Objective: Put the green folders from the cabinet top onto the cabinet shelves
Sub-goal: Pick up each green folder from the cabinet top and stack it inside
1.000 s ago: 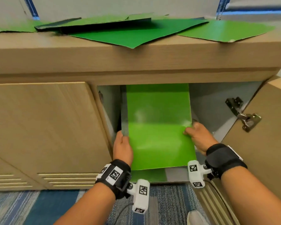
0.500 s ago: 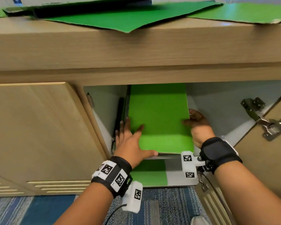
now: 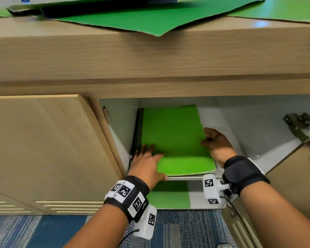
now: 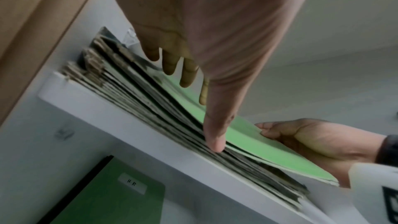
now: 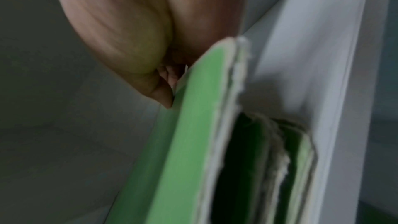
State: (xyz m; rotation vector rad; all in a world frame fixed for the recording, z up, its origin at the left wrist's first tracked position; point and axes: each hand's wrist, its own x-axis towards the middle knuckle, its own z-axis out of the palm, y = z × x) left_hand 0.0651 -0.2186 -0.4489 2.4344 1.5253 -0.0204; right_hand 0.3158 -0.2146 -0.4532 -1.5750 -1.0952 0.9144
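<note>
A bright green folder [image 3: 175, 140] lies on a stack of folders [image 4: 150, 101] on the upper shelf [image 3: 184, 178] inside the cabinet. My left hand [image 3: 147, 161] rests flat on its near left part, fingers straight and spread, thumb at the stack's front edge. My right hand [image 3: 215, 145] pinches the folder's right edge, thumb on top. In the left wrist view the folder [image 4: 247, 144] stays slightly lifted off the stack on the side where the right hand [image 4: 312, 142] holds it. More green folders [image 3: 132, 20] lie overlapping on the cabinet top [image 3: 150, 56].
Another green folder [image 3: 170, 196] with a white label lies on the lower shelf. The left cabinet door [image 3: 43, 149] is closed. The right door [image 3: 297, 185] stands open on its metal hinge [image 3: 301, 129]. Blue patterned carpet [image 3: 43, 230] lies below.
The folder has slid deeper onto the shelf and lowered onto the stack. My left hand has let go of its left edge and now lies flat on top. The right hand keeps its hold.
</note>
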